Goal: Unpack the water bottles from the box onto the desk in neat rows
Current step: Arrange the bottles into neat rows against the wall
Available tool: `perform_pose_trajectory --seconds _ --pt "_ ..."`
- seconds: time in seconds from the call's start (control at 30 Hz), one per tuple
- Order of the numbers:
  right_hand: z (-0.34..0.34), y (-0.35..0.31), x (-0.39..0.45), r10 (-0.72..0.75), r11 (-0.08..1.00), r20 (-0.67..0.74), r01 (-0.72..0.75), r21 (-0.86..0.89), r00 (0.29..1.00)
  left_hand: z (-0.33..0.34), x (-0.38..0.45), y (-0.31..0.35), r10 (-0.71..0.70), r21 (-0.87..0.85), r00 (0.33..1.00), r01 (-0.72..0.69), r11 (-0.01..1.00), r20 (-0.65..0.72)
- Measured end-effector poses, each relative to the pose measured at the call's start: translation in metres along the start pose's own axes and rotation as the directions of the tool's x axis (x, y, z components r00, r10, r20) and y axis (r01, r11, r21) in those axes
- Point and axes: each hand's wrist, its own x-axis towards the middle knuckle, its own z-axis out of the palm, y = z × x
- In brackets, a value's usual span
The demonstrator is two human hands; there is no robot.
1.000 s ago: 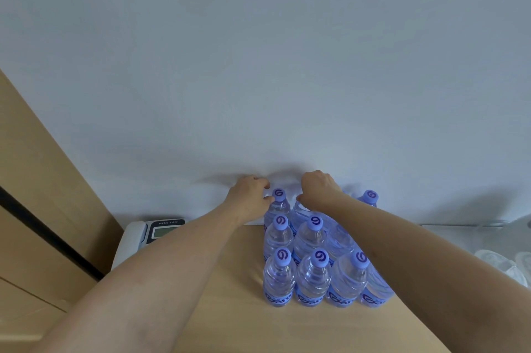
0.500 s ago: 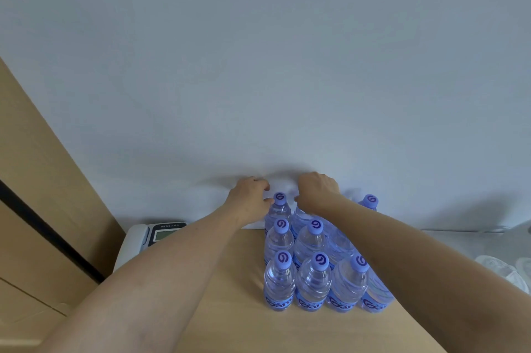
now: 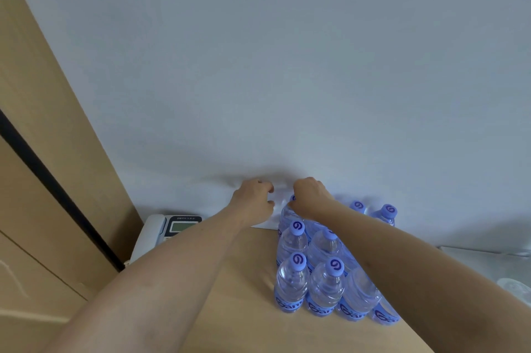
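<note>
While the water bottles [image 3: 313, 275] stand in rows on the tabletop [image 3: 235, 295], the right hand [image 3: 309, 194] curls its fingers on the rearmost bottle [image 3: 287, 213]; the left hand [image 3: 254, 199], fingers curled together, hovers just beside.

At least nine water bottles [image 3: 291, 285] stand on the bench [image 3: 230, 309]; one desk phone [image 3: 169, 230]; two hands [image 3: 254, 197].
</note>
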Motion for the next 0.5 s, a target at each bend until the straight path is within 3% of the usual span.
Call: perform_pose_trajectory --seconds 0.5 --pt "-0.006 -0.003 0.000 -0.096 0.995 0.057 0.098 -0.030 0.994 -0.006 -0.003 -0.013 -0.025 0.014 0.999 0.025 1.000 0.020"
